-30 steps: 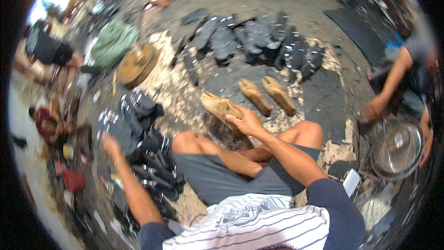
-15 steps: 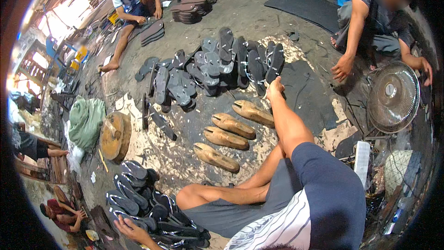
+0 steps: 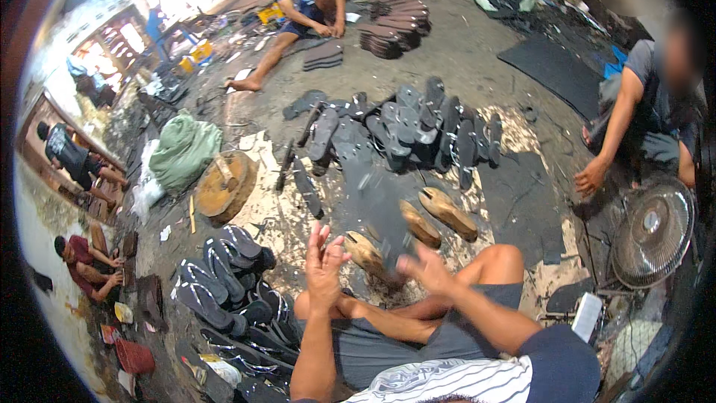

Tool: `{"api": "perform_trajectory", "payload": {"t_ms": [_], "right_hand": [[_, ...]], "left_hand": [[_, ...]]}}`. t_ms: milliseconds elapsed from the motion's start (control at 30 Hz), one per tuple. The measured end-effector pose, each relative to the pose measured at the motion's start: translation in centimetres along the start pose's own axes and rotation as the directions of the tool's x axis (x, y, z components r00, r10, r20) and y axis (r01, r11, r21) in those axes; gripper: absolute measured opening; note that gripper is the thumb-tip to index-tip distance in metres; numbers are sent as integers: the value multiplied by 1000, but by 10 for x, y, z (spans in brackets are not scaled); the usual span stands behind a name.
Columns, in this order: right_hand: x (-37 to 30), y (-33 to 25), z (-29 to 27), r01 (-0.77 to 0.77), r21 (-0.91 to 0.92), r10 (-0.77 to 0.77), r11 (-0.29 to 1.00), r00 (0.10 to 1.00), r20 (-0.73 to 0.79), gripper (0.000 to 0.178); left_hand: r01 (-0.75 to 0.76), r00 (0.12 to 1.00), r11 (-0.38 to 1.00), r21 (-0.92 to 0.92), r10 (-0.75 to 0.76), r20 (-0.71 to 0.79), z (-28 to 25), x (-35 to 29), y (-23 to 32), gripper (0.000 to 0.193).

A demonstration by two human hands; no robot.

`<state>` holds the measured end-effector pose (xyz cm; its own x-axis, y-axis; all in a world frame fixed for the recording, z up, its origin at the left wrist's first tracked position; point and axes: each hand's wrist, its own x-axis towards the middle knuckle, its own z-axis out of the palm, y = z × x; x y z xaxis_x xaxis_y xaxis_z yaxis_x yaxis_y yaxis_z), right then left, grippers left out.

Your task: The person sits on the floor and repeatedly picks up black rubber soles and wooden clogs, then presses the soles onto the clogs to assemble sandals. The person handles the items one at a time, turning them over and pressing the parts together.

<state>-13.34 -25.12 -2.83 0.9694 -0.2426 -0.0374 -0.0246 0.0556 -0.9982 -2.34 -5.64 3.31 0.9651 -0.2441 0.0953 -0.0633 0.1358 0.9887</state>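
My left hand (image 3: 326,265) is raised over my crossed legs, palm up and fingers spread, holding nothing. Across from it, my right hand (image 3: 429,267) is smeared by motion. A blurred dark flip-flop (image 3: 384,213) appears just beyond its fingertips; I cannot tell whether the hand grips it. Foot-shaped wooden lasts lie in front of me: one (image 3: 365,254) close to my left hand, another (image 3: 420,225) partly covered by the blur, and a third (image 3: 449,215) to the right. Black flip-flops (image 3: 403,127) form a loose pile beyond them.
More strapped flip-flops (image 3: 216,276) are heaped at my left. A round wooden block (image 3: 227,188) stands beside a green sack (image 3: 185,153). At the right, a co-worker's hand (image 3: 591,177) hangs near a fan (image 3: 652,235). Another person sits beyond, by stacked brown soles (image 3: 391,26).
My right hand has come back from the flip-flop pile toward my lap. The left has risen from the heap at my left to the middle. The view has shifted.
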Motion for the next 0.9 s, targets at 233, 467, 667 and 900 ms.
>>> {"api": "perform_trajectory", "payload": {"t_ms": [233,467,667,900], "right_hand": [[-71,15,15,-270,75,191,960,826,530,54],[-39,-2,14,-88,-37,95,995,894,437,55],[-54,-8,12,-220,-53,217,974,837,502,54],[-59,-26,30,-25,-215,92,976,948,306,40]], "left_hand": [[-109,994,916,385,109,21,-16,-60,-5,34],[75,964,979,189,-120,236,-14,-138,-39,31],[46,960,872,487,-173,219,-25,-148,-23,27],[352,915,935,-36,-336,224,-17,-138,-16,68]]}}
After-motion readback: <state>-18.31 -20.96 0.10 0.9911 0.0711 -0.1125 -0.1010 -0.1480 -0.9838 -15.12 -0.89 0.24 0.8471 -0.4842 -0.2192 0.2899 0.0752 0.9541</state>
